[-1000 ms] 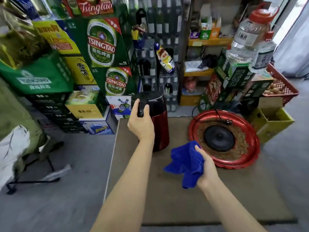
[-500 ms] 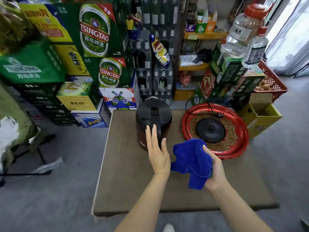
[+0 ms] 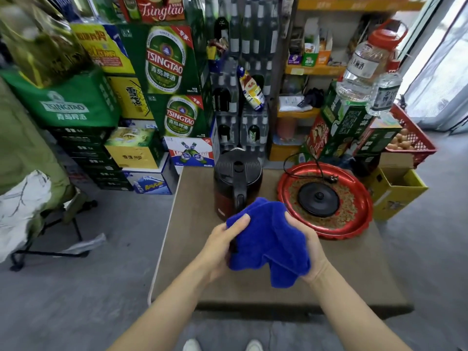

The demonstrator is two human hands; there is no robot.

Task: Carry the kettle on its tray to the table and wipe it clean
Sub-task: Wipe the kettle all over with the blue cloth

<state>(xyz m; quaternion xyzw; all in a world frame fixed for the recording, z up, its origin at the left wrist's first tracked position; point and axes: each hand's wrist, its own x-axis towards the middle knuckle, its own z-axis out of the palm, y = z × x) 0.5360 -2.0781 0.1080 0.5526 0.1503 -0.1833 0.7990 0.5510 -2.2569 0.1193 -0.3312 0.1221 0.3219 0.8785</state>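
A dark red kettle (image 3: 236, 178) with a black lid and handle stands upright on the brown table (image 3: 354, 269), off its base. To its right lies the round red tray (image 3: 359, 224) with the black kettle base (image 3: 318, 200) and its cord on it. Just in front of the kettle, both hands hold a blue cloth (image 3: 268, 239): my left hand (image 3: 220, 245) grips its left side, thumb on top, and my right hand (image 3: 310, 249) grips its right side. The cloth hides the lower end of the kettle's handle.
Stacked beer cartons (image 3: 164, 79) and bottle crates rise behind the table. At the right stand green boxes with large clear bottles (image 3: 359, 69), a red basket of eggs (image 3: 410, 138) and an open yellow box (image 3: 397, 188). A folding stool (image 3: 50, 231) stands on the grey floor at left.
My left hand left the kettle's handle, came back toward me and took hold of the blue cloth, which now hangs between both hands. The kettle stays standing on the table.
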